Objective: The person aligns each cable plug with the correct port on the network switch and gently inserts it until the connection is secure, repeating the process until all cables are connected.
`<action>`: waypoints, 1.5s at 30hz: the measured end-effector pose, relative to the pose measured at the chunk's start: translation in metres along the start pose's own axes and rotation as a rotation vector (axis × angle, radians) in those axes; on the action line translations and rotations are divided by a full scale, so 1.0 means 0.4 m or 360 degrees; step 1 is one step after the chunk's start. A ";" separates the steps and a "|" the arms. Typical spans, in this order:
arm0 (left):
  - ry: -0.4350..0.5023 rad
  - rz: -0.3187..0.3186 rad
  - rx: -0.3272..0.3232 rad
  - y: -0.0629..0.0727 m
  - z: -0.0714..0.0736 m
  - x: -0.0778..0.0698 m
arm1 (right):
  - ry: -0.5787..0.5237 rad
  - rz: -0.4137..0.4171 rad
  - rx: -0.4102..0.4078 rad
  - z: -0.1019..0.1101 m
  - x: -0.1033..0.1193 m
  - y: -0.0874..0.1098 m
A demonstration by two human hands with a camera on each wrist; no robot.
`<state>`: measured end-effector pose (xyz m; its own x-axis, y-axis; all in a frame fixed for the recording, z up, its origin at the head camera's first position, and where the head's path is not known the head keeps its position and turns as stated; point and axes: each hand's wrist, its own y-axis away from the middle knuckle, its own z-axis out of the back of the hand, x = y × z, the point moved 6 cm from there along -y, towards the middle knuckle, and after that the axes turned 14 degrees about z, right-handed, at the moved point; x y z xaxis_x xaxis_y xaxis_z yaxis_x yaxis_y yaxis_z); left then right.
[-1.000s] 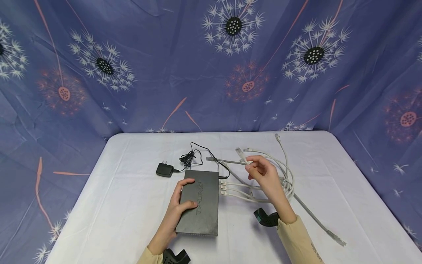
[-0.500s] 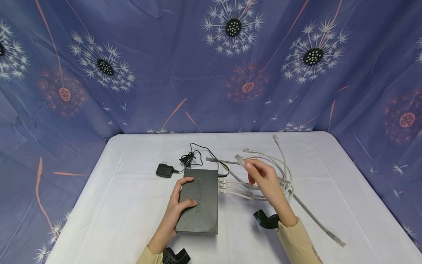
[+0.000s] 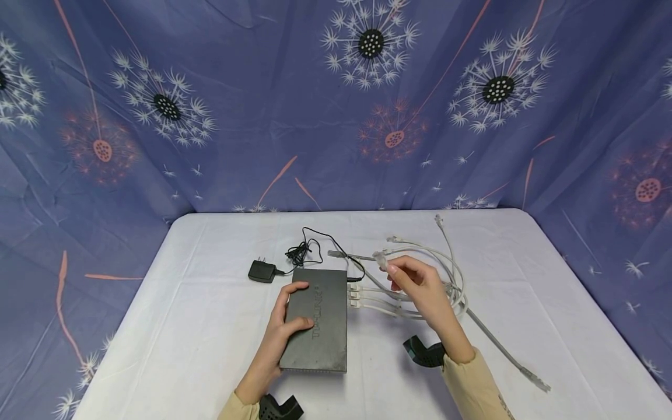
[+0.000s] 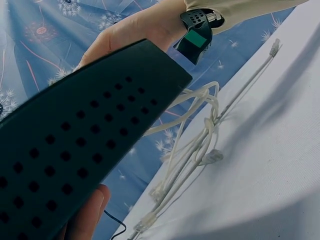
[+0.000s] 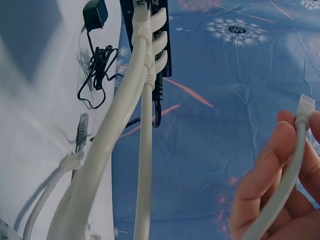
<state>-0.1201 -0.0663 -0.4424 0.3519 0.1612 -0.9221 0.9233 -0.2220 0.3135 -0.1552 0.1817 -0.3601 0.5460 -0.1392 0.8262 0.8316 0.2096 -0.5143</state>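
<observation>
A dark grey TP-Link network switch (image 3: 328, 350) is gripped by my left hand (image 3: 277, 338), thumb on its top face and fingers around the left edge. Its vented side (image 4: 95, 130) fills much of the left wrist view, with a fingertip (image 4: 91, 212) below. Several white network cable plugs (image 3: 355, 296) sit in ports along its right side, with a black power lead beside them. My right hand (image 3: 426, 291) pinches a loose network cable near its clear plug (image 5: 306, 105), held apart from the switch to the right of the ports.
A black power adapter (image 3: 261, 270) and its bundled cord (image 3: 298, 252) lie beyond the switch. Looped white cables (image 3: 462, 280) lie right of it, partly behind the right hand. A grey cable (image 3: 496, 341) stretches toward the front right. A patterned curtain (image 3: 252, 105) hangs behind the table.
My right hand has shifted its hold on the cable plug, which has swung lower and points more to the left. The switch has moved slightly away from me, still in my left hand.
</observation>
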 end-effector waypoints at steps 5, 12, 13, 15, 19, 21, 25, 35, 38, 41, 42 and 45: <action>0.0004 -0.0007 -0.0003 -0.001 -0.001 -0.002 | 0.0009 -0.0036 0.0008 -0.004 0.001 0.004; 0.0025 -0.0005 -0.0008 -0.001 0.000 -0.005 | 0.0013 -0.0026 0.0045 -0.013 0.000 0.008; 0.0031 -0.0006 -0.0009 -0.001 0.000 -0.007 | 0.0016 -0.0018 0.0046 -0.014 0.001 0.008; 0.0041 -0.0010 -0.0011 -0.001 0.000 -0.009 | 0.0026 0.0012 0.0050 -0.017 0.003 0.010; 0.0063 -0.0006 -0.0020 -0.002 0.003 -0.011 | 0.0087 0.0044 0.0057 -0.026 0.041 0.005; 0.0075 -0.0005 -0.0027 -0.004 0.005 -0.011 | 0.0130 0.0048 0.0067 -0.031 0.063 0.001; 0.0070 -0.0008 -0.0046 -0.006 0.008 -0.013 | 0.0231 0.0072 0.0093 -0.037 0.077 -0.001; 0.0069 0.0008 -0.0050 -0.003 0.009 -0.025 | 0.0380 0.0160 0.0081 -0.036 -0.006 0.030; 0.0070 0.0005 -0.0047 -0.003 0.009 -0.028 | 0.0444 0.0236 0.0091 -0.046 -0.003 0.037; 0.0070 0.0001 -0.0056 -0.004 0.010 -0.029 | 0.0492 0.0301 0.0113 -0.056 0.001 0.043; 0.0070 -0.0001 -0.0061 -0.004 0.011 -0.029 | 0.0506 0.0314 0.0118 -0.059 0.002 0.046; 0.0071 -0.0005 -0.0072 -0.004 0.012 -0.030 | 0.0527 0.0334 0.0138 -0.067 0.004 0.052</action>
<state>-0.1265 -0.0723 -0.4330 0.3547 0.2047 -0.9123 0.9300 -0.1780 0.3217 -0.1344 0.1601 -0.3757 0.7181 -0.3861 0.5790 0.6946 0.3458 -0.6308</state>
